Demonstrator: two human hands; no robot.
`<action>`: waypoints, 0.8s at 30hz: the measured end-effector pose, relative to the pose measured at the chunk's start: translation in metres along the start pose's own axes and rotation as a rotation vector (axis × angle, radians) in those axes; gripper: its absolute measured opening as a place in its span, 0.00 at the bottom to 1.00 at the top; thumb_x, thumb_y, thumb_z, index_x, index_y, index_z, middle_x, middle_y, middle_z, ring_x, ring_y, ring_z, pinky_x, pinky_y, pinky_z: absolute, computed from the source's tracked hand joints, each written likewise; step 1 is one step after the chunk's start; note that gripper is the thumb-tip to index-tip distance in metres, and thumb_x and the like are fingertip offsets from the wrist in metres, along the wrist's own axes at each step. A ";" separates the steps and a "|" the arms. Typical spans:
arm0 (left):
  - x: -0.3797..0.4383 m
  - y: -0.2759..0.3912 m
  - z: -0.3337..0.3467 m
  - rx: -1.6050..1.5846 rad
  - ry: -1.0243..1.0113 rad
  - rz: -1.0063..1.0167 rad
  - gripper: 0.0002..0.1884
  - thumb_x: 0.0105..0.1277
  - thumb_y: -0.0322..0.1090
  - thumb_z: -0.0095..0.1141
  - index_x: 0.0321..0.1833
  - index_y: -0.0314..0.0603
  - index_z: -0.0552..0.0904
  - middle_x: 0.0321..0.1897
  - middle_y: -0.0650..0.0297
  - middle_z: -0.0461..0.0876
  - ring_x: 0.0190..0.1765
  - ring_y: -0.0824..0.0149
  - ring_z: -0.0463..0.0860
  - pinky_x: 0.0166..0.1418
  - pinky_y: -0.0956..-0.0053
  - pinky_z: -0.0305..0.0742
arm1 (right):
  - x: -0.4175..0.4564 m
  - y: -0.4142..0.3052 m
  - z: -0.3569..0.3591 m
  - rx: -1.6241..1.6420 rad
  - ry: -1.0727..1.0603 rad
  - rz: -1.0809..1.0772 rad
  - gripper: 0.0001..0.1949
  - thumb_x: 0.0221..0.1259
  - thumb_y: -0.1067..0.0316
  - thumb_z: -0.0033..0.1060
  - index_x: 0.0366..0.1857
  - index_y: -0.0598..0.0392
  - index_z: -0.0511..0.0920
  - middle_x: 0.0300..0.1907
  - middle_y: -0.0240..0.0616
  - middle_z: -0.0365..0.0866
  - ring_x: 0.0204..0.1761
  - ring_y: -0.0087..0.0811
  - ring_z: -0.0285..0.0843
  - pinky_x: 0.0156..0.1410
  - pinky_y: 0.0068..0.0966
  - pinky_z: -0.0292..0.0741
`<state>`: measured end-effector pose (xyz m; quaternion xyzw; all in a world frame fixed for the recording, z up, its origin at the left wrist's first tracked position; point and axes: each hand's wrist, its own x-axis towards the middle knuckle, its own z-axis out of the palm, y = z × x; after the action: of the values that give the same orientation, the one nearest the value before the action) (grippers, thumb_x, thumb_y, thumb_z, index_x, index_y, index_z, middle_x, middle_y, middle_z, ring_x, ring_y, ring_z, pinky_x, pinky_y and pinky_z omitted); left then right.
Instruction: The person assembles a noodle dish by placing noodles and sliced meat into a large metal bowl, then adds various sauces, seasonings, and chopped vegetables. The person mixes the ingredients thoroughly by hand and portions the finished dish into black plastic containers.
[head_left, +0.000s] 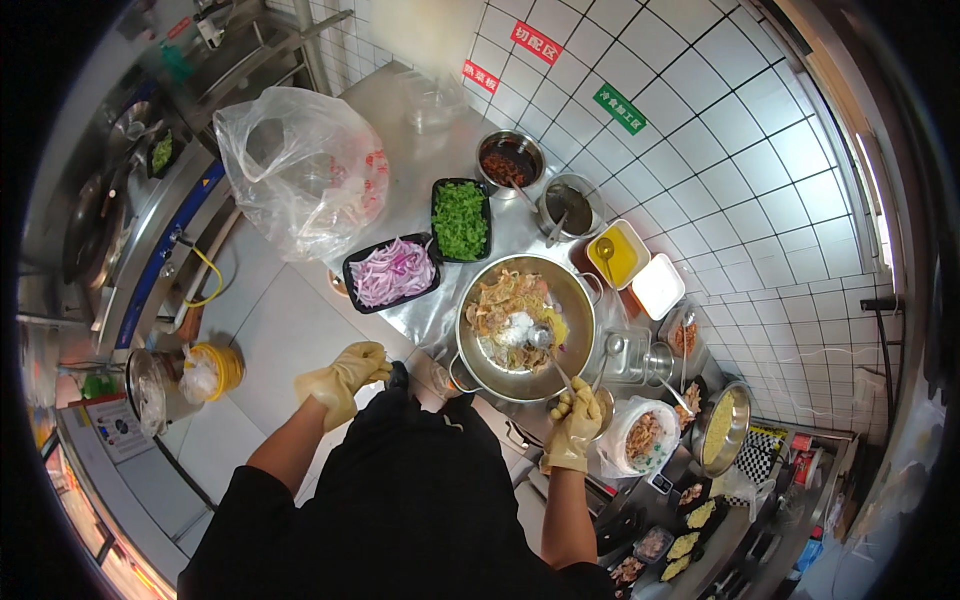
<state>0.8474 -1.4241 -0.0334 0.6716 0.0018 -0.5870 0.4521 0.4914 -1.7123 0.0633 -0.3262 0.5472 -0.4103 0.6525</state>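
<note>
My right hand (576, 427), in a pale yellow rubber glove, grips the handle of a metal spoon (539, 335). The spoon's head rests in the wide two-handled steel basin (589, 326), against shredded brownish meat (506, 300), a mound of white powder (517, 330) and yellow bits. A second metal spoon (614, 345) stands beside that hand, its handle end near the fingers, above a small bowl (604, 412) that the glove partly hides. Gloved likewise, my left hand (352, 379) is over the floor left of the basin, fingers curled, nothing visible in it.
Black trays of sliced red onion (394, 274) and chopped greens (460, 220) flank the basin. Behind stand a pot of dark red sauce (511, 161), a dark sauce container (570, 206) and a yellow oil tub (619, 255). A plastic bag (304, 172) overhangs the steel table (405, 161).
</note>
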 end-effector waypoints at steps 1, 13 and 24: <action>0.000 0.004 0.002 -0.009 -0.004 0.005 0.19 0.87 0.47 0.60 0.65 0.39 0.87 0.65 0.47 0.93 0.58 0.61 0.95 0.65 0.66 0.93 | -0.003 -0.003 0.000 -0.002 0.005 -0.009 0.14 0.93 0.61 0.62 0.62 0.60 0.90 0.32 0.30 0.83 0.24 0.20 0.72 0.28 0.20 0.72; 0.006 0.006 0.052 -0.083 0.016 0.200 0.31 0.90 0.35 0.59 0.89 0.24 0.71 0.60 0.42 0.92 0.55 0.57 0.95 0.62 0.64 0.94 | 0.018 0.001 -0.024 -0.656 -0.224 -0.509 0.14 0.87 0.68 0.71 0.68 0.55 0.92 0.35 0.30 0.86 0.32 0.24 0.81 0.38 0.25 0.79; -0.016 0.016 0.109 -0.128 0.104 0.184 0.30 0.91 0.39 0.62 0.87 0.27 0.73 0.58 0.45 0.93 0.52 0.60 0.95 0.61 0.66 0.94 | 0.022 -0.008 -0.037 -0.609 -0.339 -0.423 0.16 0.90 0.60 0.70 0.66 0.59 0.92 0.43 0.34 0.92 0.37 0.25 0.86 0.43 0.27 0.84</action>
<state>0.7656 -1.4918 -0.0002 0.6682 0.0009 -0.5060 0.5454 0.4546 -1.7346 0.0539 -0.6729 0.4491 -0.2950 0.5084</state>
